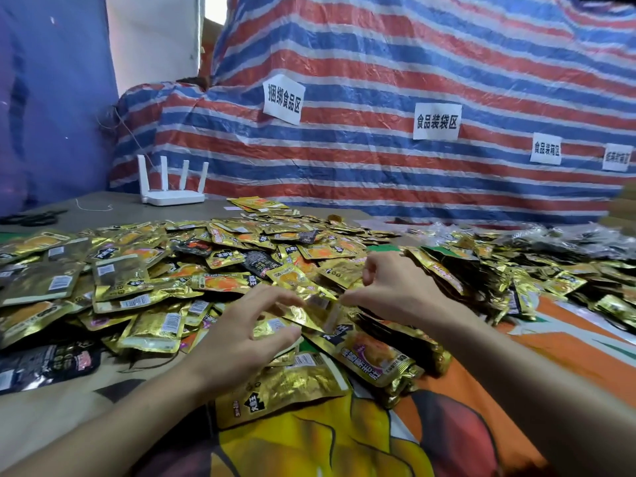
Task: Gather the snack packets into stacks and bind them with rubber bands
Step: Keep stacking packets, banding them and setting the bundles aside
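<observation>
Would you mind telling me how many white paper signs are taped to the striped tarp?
4: one upper left, one at centre, one further right, one by the right edge. More may lie beyond the frame.

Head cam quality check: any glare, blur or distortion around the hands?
Head view: foil snack packets throw strong glare; left hand and right hand slightly motion-blurred; wide-angle bends the striped tarp; frame edges soft.

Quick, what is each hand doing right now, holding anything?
Left hand: open, fingers spread over the gold packets, gripping nothing.
Right hand: fingers curled, pinching at the same packets; a firm hold cannot be told.
</observation>
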The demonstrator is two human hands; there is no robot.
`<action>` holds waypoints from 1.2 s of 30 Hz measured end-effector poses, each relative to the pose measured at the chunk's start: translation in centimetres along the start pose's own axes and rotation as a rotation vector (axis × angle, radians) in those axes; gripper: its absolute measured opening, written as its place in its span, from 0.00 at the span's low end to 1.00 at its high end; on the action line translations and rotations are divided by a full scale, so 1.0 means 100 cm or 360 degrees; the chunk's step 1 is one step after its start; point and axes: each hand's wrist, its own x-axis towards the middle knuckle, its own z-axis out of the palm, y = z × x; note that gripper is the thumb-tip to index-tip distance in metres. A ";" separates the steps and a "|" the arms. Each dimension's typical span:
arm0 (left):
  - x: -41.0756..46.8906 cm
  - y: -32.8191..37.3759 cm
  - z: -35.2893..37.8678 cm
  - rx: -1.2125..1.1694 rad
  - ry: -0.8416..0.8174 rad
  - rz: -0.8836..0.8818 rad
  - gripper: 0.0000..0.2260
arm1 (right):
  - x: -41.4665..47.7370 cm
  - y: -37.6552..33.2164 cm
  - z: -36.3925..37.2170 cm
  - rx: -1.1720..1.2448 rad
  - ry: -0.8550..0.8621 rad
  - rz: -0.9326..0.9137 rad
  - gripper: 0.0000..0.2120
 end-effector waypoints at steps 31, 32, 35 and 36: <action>0.028 -0.008 -0.024 -0.0039 0.0508 -0.0203 0.13 | 0.066 -0.059 0.037 -0.0171 0.0008 -0.0078 0.16; 0.029 -0.007 -0.029 -0.0052 0.0567 -0.0242 0.13 | 0.064 -0.062 0.036 0.0004 -0.0067 -0.0152 0.19; 0.031 -0.008 -0.048 0.0079 0.0633 -0.0423 0.19 | 0.055 -0.071 0.035 0.0240 -0.0326 -0.0304 0.33; 0.029 -0.009 -0.057 0.0182 0.0610 -0.0481 0.22 | 0.053 -0.073 0.037 0.0252 -0.0382 -0.0337 0.38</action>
